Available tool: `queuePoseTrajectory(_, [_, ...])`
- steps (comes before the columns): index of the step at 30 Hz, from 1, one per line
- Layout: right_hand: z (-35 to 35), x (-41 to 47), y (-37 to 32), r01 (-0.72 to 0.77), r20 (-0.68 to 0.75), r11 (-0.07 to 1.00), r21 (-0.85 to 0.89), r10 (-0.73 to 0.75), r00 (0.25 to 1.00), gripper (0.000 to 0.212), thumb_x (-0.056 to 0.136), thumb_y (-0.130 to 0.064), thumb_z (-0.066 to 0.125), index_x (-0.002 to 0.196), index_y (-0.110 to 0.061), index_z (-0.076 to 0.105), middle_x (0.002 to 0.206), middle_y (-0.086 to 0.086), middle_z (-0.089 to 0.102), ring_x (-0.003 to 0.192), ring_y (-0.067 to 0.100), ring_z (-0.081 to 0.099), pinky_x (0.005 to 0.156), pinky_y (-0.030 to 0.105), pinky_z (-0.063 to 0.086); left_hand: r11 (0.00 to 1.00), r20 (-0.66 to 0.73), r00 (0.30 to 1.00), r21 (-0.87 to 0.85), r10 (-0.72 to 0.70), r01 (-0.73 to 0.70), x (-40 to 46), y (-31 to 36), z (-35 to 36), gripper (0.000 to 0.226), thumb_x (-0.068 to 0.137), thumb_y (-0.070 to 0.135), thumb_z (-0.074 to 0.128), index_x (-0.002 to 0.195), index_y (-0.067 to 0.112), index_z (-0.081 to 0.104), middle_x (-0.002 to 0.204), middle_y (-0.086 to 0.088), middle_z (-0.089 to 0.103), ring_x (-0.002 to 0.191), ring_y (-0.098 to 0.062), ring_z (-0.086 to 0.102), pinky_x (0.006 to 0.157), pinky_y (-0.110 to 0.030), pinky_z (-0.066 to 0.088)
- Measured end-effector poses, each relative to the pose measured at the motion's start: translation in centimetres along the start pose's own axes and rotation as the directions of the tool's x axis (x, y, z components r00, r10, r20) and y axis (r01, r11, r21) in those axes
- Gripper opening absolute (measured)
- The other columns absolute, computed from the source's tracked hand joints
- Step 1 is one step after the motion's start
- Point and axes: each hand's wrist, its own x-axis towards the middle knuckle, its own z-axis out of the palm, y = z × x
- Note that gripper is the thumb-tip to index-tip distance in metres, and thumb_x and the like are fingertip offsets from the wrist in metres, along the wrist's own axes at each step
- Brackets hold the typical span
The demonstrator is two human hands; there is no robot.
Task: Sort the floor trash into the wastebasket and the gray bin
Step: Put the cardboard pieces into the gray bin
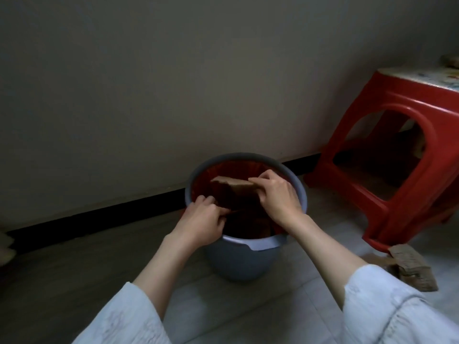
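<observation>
A gray bin [238,259] with a red liner bag [231,171] stands on the floor by the wall. Both my hands are over its mouth. My right hand [275,197] pinches the top edge of a brown cardboard piece [236,187] that stands tilted inside the bin. My left hand [203,222] grips the lower left part of the same piece at the bin's near rim. More dark cardboard lies deeper inside, hard to make out.
A red plastic stool [387,155] stands to the right against the wall. Brown cardboard scraps [409,266] lie on the tiled floor by its front leg. A black baseboard [99,217] runs along the wall. A pale object [5,247] sits at the left edge.
</observation>
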Motion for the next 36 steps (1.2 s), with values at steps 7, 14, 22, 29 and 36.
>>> queuePoseTrajectory(7, [2.0,1.5,-0.8,0.122,0.274,0.945,-0.303,-0.037,0.961,0.037,0.091,-0.013,0.050,0.124,-0.028,0.058,0.122,0.003,0.055,0.114,0.025,0.045,0.084,0.035,0.038,0.996,-0.151,0.988,-0.072,0.044,-0.055,-1.2,-0.3,0.8,0.035,0.094,0.028,0.039,0.122,0.022,0.060,0.120,0.002,0.059,0.108,-0.016,0.052,0.098,-0.028,0.028])
queuePoseTrajectory(14, [3.5,1.7,-1.0,-0.133,0.471,0.991,0.003,0.115,0.874,0.052,0.090,-0.002,0.040,0.135,-0.025,0.048,0.135,0.012,0.052,0.122,0.029,0.049,0.101,0.037,0.043,0.997,-0.120,0.990,-0.014,0.070,-0.072,-1.0,-0.8,1.4,0.038,0.096,0.036,0.032,0.102,0.024,0.067,0.109,0.005,0.068,0.100,-0.012,0.058,0.096,-0.030,0.032])
queuePoseTrajectory(22, [-1.7,-1.5,1.0,-0.020,0.122,0.998,0.057,0.013,0.992,0.043,0.089,-0.006,0.040,0.124,-0.023,0.059,0.126,0.004,0.061,0.120,0.025,0.053,0.101,0.040,0.041,0.982,-0.305,0.935,0.001,0.181,-0.190,-0.4,2.5,0.5,0.032,0.096,0.029,0.042,0.119,0.020,0.062,0.116,0.003,0.063,0.107,-0.016,0.055,0.086,-0.032,0.041])
queuePoseTrajectory(29, [-6.2,-9.4,9.3,-0.222,-0.192,0.973,0.065,0.230,0.954,0.033,0.092,-0.009,0.041,0.116,-0.013,0.063,0.109,0.008,0.066,0.104,0.028,0.056,0.091,0.039,0.041,0.862,-0.374,0.800,0.000,0.470,-0.506,1.0,12.5,2.3,0.032,0.090,0.023,0.041,0.102,0.009,0.067,0.093,-0.003,0.065,0.086,-0.022,0.059,0.071,-0.031,0.048])
queuePoseTrajectory(36, [-1.3,-18.4,22.1,-0.549,0.116,0.820,-0.160,0.568,0.815,0.037,0.093,-0.018,0.046,0.130,-0.015,0.050,0.130,0.008,0.054,0.121,0.027,0.048,0.099,0.036,0.038,0.791,-0.120,0.804,-0.143,0.582,-0.594,1.4,20.3,11.5,0.035,0.092,0.021,0.037,0.119,0.016,0.059,0.106,0.000,0.062,0.094,-0.019,0.058,0.078,-0.030,0.051])
